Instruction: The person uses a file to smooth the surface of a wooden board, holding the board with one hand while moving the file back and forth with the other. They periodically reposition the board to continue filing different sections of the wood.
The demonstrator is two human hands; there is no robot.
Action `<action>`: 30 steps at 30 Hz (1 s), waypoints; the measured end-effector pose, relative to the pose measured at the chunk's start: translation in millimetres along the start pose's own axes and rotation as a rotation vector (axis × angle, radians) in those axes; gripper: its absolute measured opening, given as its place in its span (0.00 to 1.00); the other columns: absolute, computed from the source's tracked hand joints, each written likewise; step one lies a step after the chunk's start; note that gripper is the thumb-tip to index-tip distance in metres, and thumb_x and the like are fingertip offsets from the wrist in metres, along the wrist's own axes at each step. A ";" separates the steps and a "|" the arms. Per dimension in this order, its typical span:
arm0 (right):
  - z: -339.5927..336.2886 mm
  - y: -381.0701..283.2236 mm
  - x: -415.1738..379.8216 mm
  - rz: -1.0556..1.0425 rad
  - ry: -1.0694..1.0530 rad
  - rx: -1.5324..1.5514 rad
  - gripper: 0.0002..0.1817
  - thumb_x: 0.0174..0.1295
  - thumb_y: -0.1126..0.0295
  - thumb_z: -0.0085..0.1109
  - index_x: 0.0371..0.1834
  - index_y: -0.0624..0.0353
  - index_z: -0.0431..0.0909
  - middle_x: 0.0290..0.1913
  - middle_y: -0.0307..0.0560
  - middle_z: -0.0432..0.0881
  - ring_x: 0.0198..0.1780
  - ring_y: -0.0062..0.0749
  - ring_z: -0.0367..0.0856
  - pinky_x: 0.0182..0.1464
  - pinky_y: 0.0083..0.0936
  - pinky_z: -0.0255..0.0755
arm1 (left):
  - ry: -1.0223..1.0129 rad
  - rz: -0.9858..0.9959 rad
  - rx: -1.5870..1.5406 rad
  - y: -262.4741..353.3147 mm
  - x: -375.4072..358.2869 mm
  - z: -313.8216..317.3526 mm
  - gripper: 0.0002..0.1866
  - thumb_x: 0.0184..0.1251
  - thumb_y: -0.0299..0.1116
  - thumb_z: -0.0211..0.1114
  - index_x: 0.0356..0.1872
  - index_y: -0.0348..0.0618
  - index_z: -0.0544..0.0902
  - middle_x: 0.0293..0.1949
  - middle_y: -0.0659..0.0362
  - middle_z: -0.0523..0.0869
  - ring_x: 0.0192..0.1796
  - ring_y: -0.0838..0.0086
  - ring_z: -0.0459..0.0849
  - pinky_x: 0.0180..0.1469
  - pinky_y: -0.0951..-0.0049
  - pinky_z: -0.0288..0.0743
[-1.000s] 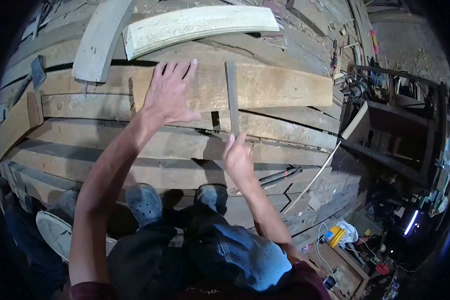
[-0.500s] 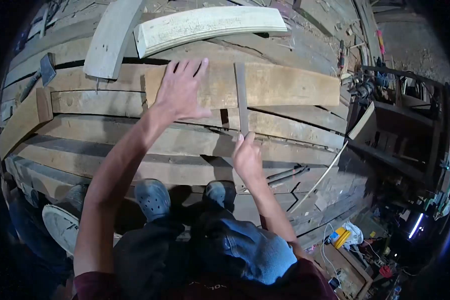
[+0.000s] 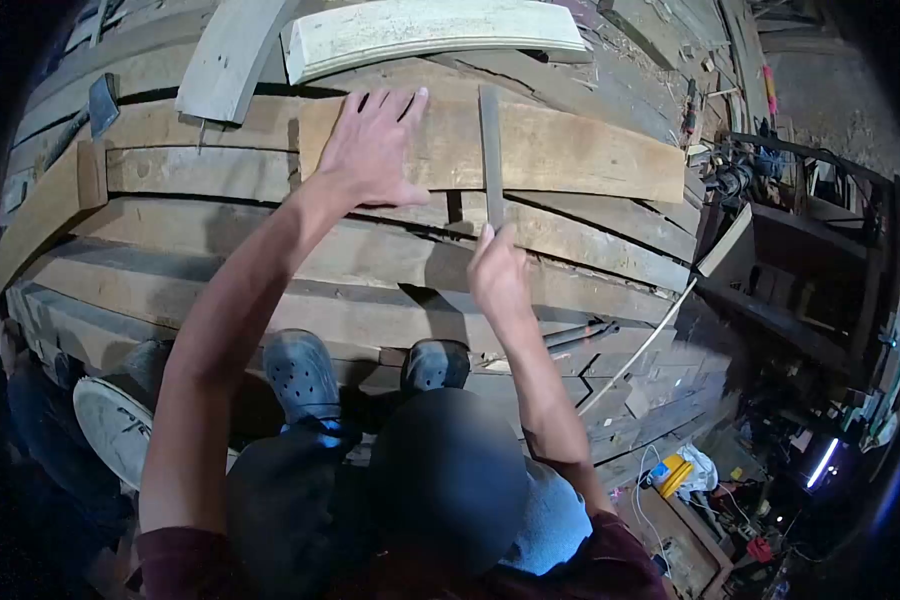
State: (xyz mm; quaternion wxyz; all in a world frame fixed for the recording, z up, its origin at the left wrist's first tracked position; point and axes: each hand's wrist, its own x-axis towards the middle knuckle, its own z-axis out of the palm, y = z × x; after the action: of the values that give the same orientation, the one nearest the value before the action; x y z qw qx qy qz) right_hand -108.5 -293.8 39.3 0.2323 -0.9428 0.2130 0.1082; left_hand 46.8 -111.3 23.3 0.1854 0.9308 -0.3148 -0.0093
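My left hand [image 3: 375, 150] lies spread on the left part of a flat wooden board [image 3: 590, 150], fingertips near its far edge. A flat grey metal strip [image 3: 491, 140] crosses that board, reaching from its far edge to past the near edge. At the near end of the strip, my right hand [image 3: 500, 272] is closed around it, thumb on top. The part of the strip inside the hand is hidden, so its exact kind cannot be told. Under the board run several rough planks [image 3: 205, 175].
Two pale curved wooden pieces, one long and moulded [image 3: 430, 38], the other narrower [image 3: 232, 65], lie beyond the board. An axe-like tool [image 3: 102, 105] rests at far left. A dark frame [image 3: 810, 260] stands at right. A round white container [image 3: 115, 430] sits by my feet.
The planks, board and hands appear slightly higher in view. A dark, blurred rounded shape now covers part of my lap. Both hands keep their places on the board and strip.
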 end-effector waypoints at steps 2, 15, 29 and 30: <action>-0.6 -7.6 6.8 -0.037 0.039 -0.005 0.19 0.79 0.59 0.44 0.44 0.69 0.68 0.26 0.75 0.81 0.31 0.76 0.82 0.35 0.67 0.75 | 0.002 0.008 0.001 1.6 -2.9 1.4 0.65 0.26 0.57 0.79 0.74 0.34 0.67 0.65 0.44 0.74 0.68 0.51 0.71 0.73 0.51 0.58; 23.4 16.0 -9.0 -0.096 0.087 -0.050 0.18 0.77 0.60 0.47 0.46 0.69 0.69 0.23 0.73 0.80 0.29 0.75 0.82 0.30 0.62 0.76 | 0.033 0.031 -0.017 -3.2 -2.9 0.1 0.65 0.28 0.59 0.81 0.73 0.32 0.67 0.64 0.44 0.75 0.67 0.52 0.71 0.73 0.51 0.58; 13.2 -17.6 3.7 -0.048 0.071 -0.044 0.17 0.79 0.61 0.43 0.45 0.69 0.67 0.27 0.77 0.80 0.32 0.76 0.81 0.33 0.63 0.74 | -0.067 -0.033 -0.037 4.9 1.2 -10.9 0.66 0.29 0.58 0.81 0.74 0.31 0.66 0.65 0.44 0.75 0.70 0.52 0.70 0.75 0.50 0.56; 9.0 -25.0 14.5 0.014 0.018 -0.050 0.18 0.79 0.59 0.44 0.46 0.69 0.67 0.27 0.78 0.80 0.33 0.77 0.81 0.35 0.64 0.74 | -0.071 -0.016 -0.026 2.4 1.0 -9.2 0.66 0.29 0.59 0.81 0.74 0.32 0.66 0.66 0.44 0.74 0.70 0.52 0.70 0.75 0.50 0.56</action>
State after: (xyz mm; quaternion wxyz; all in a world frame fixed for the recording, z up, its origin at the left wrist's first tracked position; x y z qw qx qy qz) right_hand -85.3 -274.5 36.9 0.2062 -0.9477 0.2189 0.1069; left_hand 47.4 -110.5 32.8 0.1861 0.9299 -0.3137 -0.0479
